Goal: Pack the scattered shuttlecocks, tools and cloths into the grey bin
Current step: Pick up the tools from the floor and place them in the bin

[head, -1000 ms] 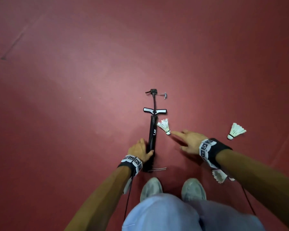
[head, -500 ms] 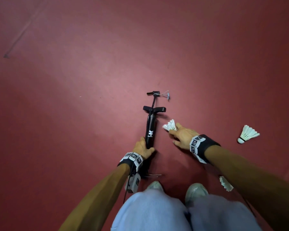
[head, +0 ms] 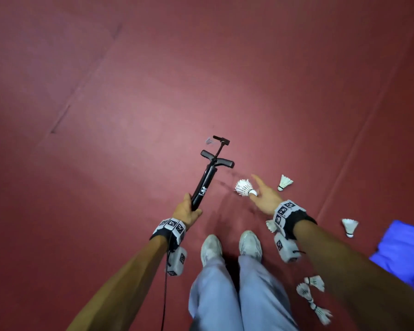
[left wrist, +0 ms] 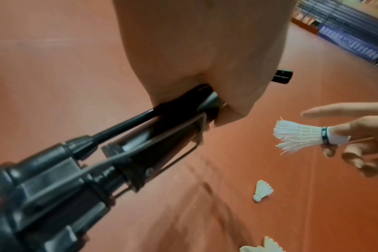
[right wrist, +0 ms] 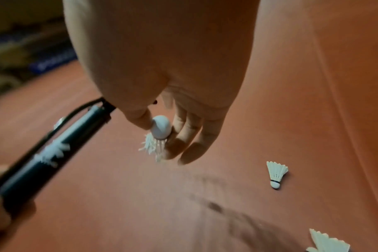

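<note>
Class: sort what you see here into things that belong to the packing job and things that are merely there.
Job:
black pump, gripped by left hand
frayed shuttlecock, pinched by right hand
shuttlecocks on floor
blue cloth

Merely there:
red floor
white shoes

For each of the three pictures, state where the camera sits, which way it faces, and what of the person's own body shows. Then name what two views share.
Head: on the head, facing down at the red floor; both forearms, legs, shoes.
Left wrist: along the left hand gripping the black pump.
Right wrist: along the right hand pinching a shuttlecock.
Shared: all three show pump and held shuttlecock.
</note>
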